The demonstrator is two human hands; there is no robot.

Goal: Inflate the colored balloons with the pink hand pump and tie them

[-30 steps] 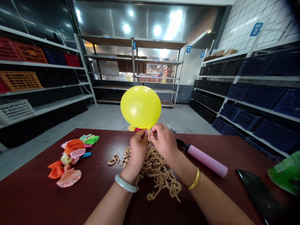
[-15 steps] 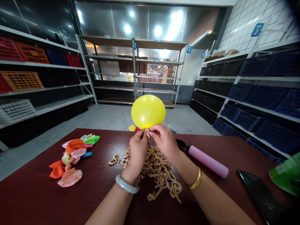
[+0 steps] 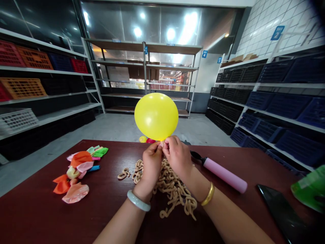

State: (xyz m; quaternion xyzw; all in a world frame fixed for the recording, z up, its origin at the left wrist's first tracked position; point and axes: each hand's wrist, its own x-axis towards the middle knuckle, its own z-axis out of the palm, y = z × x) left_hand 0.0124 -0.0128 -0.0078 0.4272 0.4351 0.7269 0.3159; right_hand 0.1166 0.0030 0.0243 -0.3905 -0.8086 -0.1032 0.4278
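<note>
An inflated yellow balloon [image 3: 156, 116] stands above my hands, its neck pointing down between my fingertips. My left hand [image 3: 151, 162] pinches at the neck from the left, thumb and forefinger together. From the right, my right hand [image 3: 177, 156] is closed at the same spot, its fingers curled. A short bit of tan cord seems to be at the neck, though my fingers hide most of it. Beneath both hands lies a tangled heap of tan cord [image 3: 175, 189] on the dark red table [image 3: 106, 217].
Several uninflated balloons [image 3: 80, 159] lie at the table's left. A pink hand pump [image 3: 225, 175] lies to the right, with a black phone [image 3: 280, 211] and a green packet [image 3: 309, 189] beyond it. Shelves with dark crates [image 3: 291, 105] stand on the right; small balloons [image 3: 143, 139] show past the table's far edge.
The yellow balloon has shifted slightly left and up and looks larger. My right hand has turned inward, its fingers now more curled against the left fingertips at the neck.
</note>
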